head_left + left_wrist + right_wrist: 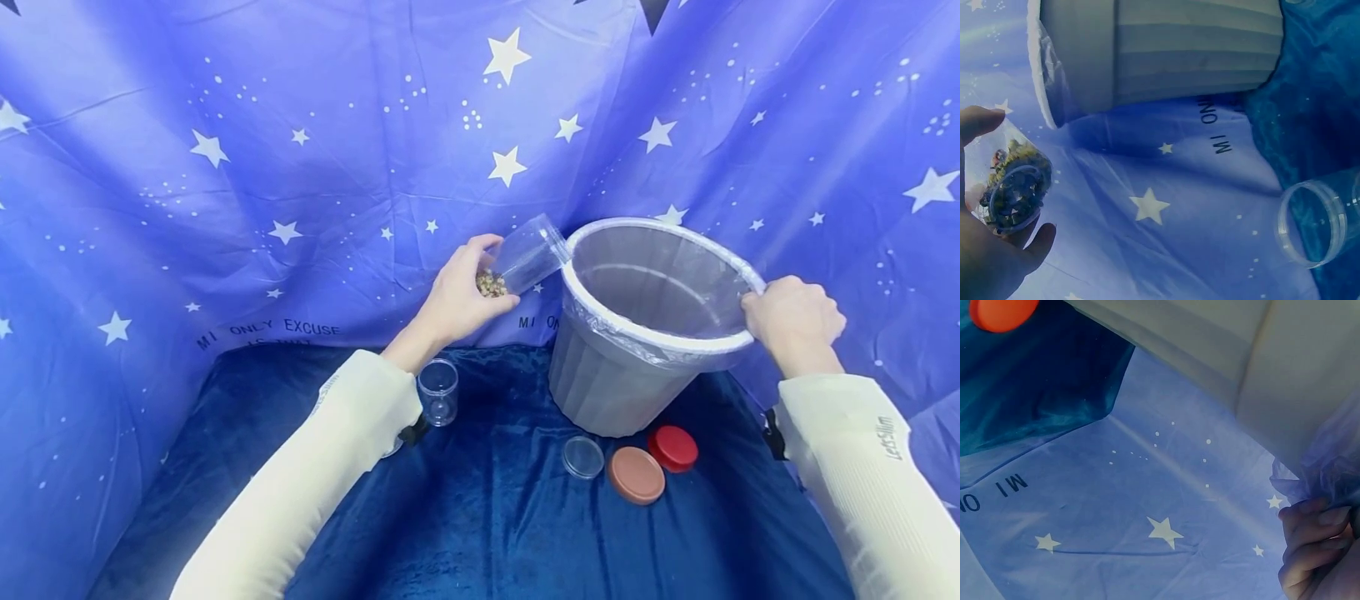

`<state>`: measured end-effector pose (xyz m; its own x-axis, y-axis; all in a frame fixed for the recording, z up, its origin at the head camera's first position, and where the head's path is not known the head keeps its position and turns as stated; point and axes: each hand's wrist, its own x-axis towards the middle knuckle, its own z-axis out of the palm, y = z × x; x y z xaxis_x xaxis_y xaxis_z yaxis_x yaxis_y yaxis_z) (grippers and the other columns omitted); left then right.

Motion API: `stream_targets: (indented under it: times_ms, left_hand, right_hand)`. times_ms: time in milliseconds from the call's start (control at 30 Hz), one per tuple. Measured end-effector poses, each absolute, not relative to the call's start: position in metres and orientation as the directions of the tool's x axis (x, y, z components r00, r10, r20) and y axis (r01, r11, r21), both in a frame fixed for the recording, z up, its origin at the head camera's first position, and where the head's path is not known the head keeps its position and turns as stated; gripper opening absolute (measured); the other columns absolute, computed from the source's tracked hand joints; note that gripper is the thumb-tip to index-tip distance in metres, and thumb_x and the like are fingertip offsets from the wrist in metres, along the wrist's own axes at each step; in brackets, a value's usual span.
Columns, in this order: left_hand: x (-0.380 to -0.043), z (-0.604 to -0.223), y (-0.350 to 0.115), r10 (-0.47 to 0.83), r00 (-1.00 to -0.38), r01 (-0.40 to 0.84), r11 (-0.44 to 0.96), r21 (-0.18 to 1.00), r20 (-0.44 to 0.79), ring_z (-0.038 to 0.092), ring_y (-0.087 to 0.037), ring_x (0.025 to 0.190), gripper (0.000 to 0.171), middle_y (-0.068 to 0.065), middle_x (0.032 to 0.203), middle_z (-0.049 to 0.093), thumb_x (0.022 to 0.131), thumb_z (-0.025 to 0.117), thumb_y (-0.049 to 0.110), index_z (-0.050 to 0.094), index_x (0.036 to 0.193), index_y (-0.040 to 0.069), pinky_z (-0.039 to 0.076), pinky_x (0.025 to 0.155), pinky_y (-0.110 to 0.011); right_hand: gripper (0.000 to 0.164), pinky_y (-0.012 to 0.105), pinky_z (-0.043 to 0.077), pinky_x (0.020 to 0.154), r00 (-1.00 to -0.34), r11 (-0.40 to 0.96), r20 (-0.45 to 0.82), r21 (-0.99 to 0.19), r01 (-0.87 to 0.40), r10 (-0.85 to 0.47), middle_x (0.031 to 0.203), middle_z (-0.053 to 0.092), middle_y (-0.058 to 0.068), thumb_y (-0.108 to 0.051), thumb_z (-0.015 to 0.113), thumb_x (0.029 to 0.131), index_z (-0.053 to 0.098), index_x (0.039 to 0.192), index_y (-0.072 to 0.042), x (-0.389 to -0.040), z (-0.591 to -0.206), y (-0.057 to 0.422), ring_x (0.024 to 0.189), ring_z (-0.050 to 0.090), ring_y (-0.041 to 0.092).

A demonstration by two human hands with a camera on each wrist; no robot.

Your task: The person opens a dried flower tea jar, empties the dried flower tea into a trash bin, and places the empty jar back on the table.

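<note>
My left hand (459, 292) grips a clear plastic jar (531, 252) around its base. The jar is tilted, its mouth at the left rim of a grey trash can (626, 375). Small brownish-yellow dried pieces (491, 284) lie at the jar's bottom end; they also show through its base in the left wrist view. A clear liner bag (652, 347) is folded over the can's white rim. On the far right side, my right hand (797, 321) grips that rim with curled fingers (1310, 540). The can leans slightly to the right.
An upright clear jar (438, 393) stands below my left wrist, and another clear piece is mostly hidden behind the sleeve. In front of the can lie a clear lid (583, 457), a brownish-orange lid (636, 476) and a red lid (673, 448) on dark blue cloth (480, 517).
</note>
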<state>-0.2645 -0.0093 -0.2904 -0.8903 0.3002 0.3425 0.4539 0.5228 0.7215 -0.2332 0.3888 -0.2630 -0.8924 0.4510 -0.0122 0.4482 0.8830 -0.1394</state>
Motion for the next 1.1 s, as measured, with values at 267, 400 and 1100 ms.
stream_targets:
  times_ms: [267,400,1100]
  left_hand:
    - [-0.267,-0.271,0.009,0.349,-0.856,0.515,0.64,0.571,0.382,0.051,-0.025,0.12,0.075,-0.013,0.135,0.051,0.079,0.079,0.024,0.042,0.144,0.02,0.044,0.102,-0.043]
    - [-0.264,-0.266,0.02,0.364,-0.855,0.515,0.669,0.535,0.368,0.052,-0.026,0.119,0.074,-0.014,0.135,0.049,0.079,0.078,0.024,0.043,0.144,0.023,0.046,0.1,-0.042]
    - [-0.262,-0.247,0.04,0.567,-0.65,0.599,0.792,-0.118,0.506,0.055,-0.031,0.117,0.055,-0.012,0.125,0.052,0.083,0.06,0.015,0.046,0.137,0.021,0.046,0.097,-0.043]
  right_hand:
    - [0.065,0.06,0.045,0.078,-0.886,0.877,-0.036,-0.129,0.462,0.461,0.12,0.046,0.048,-0.042,0.036,0.095,0.051,0.115,0.018,-0.234,-0.263,0.391,0.11,0.048,0.063]
    - [0.064,0.059,0.045,0.074,-0.891,0.882,-0.03,-0.125,0.454,0.454,0.118,0.046,0.049,-0.042,0.037,0.095,0.052,0.112,0.018,-0.234,-0.266,0.394,0.107,0.048,0.064]
    - [0.066,0.059,0.046,0.074,-0.896,0.891,-0.044,-0.097,0.444,0.442,0.118,0.046,0.048,-0.042,0.035,0.096,0.051,0.114,0.019,-0.237,-0.265,0.394,0.108,0.049,0.064]
